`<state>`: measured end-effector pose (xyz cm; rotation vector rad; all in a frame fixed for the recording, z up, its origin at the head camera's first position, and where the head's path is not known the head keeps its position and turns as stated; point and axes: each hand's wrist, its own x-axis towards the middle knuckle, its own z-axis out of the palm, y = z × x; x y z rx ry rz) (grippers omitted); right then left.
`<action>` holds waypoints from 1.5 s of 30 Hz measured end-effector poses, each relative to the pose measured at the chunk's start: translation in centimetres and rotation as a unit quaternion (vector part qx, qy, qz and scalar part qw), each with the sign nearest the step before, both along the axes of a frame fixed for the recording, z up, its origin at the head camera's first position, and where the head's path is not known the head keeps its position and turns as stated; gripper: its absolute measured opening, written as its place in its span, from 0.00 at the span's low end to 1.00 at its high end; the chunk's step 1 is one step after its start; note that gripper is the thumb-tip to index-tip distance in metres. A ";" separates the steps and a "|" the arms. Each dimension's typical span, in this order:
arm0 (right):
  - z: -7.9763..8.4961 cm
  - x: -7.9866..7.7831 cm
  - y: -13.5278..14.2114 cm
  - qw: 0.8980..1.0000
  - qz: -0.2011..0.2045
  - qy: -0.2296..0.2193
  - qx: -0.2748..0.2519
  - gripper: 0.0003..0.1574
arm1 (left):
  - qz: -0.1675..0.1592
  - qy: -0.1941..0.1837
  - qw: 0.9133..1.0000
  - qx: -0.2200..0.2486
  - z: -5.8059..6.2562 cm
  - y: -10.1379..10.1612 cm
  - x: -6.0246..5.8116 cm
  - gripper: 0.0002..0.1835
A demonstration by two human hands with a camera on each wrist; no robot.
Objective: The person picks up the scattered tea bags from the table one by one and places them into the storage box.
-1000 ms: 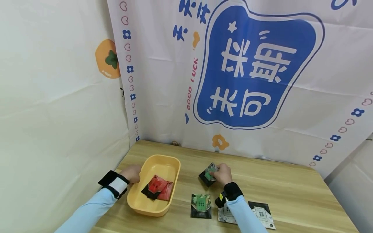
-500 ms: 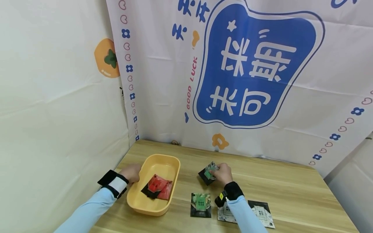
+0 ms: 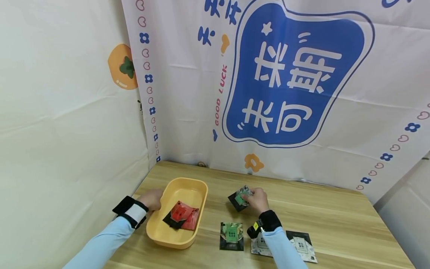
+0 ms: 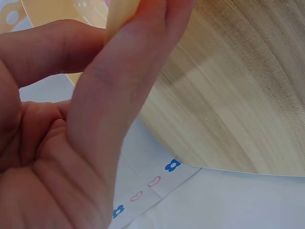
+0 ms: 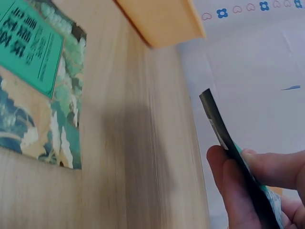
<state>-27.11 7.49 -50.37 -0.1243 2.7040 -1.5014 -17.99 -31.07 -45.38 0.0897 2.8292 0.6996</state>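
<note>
My left hand (image 3: 152, 199) pinches the left rim of a yellow plastic tray (image 3: 155, 231); in the left wrist view, thumb and finger close over that edge (image 4: 121, 16). Inside the tray lie overlapping red packets (image 3: 181, 213) with a black part beneath. My right hand (image 3: 259, 200) grips a flat black-and-green packet (image 3: 237, 201) between thumb and fingers. Seen edge-on in the right wrist view, this packet (image 5: 217, 119) is tilted and off the tabletop. A similar green packet (image 3: 231, 236) lies flat on the table, nearer the body.
Two grey-white packets lie at the front: one (image 3: 260, 246) partly under the right forearm, another (image 3: 300, 244) to its right. The wood-grain table (image 3: 329, 216) meets a printed cloth (image 3: 188, 123) at the back and a pale wall (image 3: 74, 149) at the left.
Almost nothing differs. The held packet and the right hand have shifted very slightly up and left; the left hand still grips the tray.
</note>
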 end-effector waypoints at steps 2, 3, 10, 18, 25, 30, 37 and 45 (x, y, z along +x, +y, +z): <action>0.0 0.1 0.0 1.000 -0.002 -0.002 -0.004 0.13 | -0.001 0.006 1.000 -0.003 0.0 0.0 0.0 0.12; 0.1 0.2 0.0 1.000 -0.003 -0.003 -0.005 0.11 | 0.000 0.008 1.000 -0.006 0.0 0.0 0.0 0.12; 0.1 0.4 -0.2 1.000 0.000 -0.007 -0.024 0.09 | 0.007 0.011 1.000 -0.003 -0.2 -0.1 0.1 0.12; 1.0 1.2 -0.6 0.999 0.012 -0.002 -0.035 0.08 | 0.010 0.003 1.000 -0.007 -0.3 -0.2 0.1 0.13; 1.7 1.4 -0.8 0.998 0.024 -0.007 -0.052 0.19 | 0.003 0.015 1.000 -0.020 -0.2 -0.2 0.0 0.11; 1.8 1.8 -1.0 0.997 0.041 -0.009 -0.062 0.22 | 0.002 0.011 1.000 -0.023 -0.1 0.0 0.0 0.11; 2.1 1.9 -1.7 0.997 0.049 0.005 -0.061 0.19 | 0.007 0.003 0.999 -0.031 0.1 0.0 0.0 0.11; 2.2 2.0 -2.4 0.997 0.051 0.001 -0.061 0.15 | 0.001 0.006 1.000 -0.027 -0.1 -0.1 0.0 0.11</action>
